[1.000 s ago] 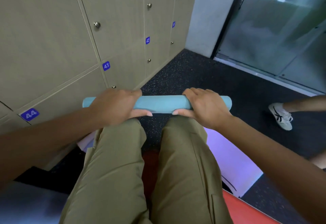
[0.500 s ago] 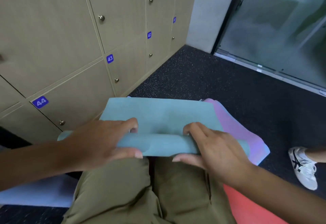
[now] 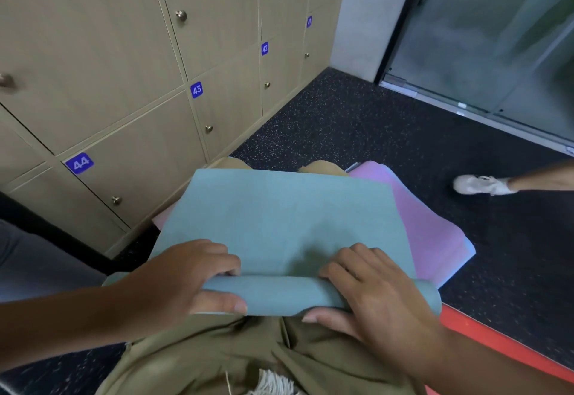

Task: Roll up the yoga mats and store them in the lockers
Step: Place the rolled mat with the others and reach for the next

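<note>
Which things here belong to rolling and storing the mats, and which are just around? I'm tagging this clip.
Part of the job:
teal mat, half rolled
left hand and right hand, gripping the roll
pink mat underneath
red mat
lockers

Just around:
someone's white shoe
glass door

I am seeing open room ahead: the dark speckled rubber floor (image 3: 357,121) is lying bare beyond the flat sheet of the teal yoga mat (image 3: 279,217), up to the frosted glass door (image 3: 497,37). On my left the wall of beige wooden lockers (image 3: 124,68) is closing that side off, its doors shut, just beside the mat's edge. To the right a bystander's white sneaker (image 3: 480,185) is standing on the floor, near the pink-purple mat (image 3: 435,233) underneath.
</note>
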A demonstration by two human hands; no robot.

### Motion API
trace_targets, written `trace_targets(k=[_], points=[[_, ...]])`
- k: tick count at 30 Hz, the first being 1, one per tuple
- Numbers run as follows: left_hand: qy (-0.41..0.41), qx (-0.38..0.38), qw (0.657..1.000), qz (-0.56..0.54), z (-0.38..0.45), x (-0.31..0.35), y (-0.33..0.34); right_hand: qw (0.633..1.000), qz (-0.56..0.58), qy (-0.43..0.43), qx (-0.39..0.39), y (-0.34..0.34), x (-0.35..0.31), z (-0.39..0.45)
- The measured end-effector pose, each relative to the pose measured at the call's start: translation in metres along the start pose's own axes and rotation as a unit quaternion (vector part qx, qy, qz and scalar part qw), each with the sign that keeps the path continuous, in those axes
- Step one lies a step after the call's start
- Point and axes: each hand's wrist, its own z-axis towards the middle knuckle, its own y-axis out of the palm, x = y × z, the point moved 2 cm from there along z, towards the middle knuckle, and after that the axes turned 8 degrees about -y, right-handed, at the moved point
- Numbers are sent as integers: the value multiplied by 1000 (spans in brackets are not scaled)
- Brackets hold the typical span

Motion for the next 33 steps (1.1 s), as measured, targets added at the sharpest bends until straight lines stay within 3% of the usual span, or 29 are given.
trace_targets(k=[8,11,16,21,25,29,33], points=[[5,113,993,-44,-13,7,9,1000,13,6,-2,9,4,0],[31,144,989,-21,-13,11,11,997,52,24,-50,10,10,5],[-27,135,989,-58,-5,10,2,965,185,111,-147,2,21,16],[-87,95,990,-64,13,11,-6,994,73,76,-23,1,6,14],[-128,76,982,-119,22,12,-13,995,65,70,-7,6,4,5],[-73,133,982,-112,18,23,-12,991,101,87,-2,11,13,9],[17,172,985,10,12,24,2,984,144,104,-28,10,24,16]])
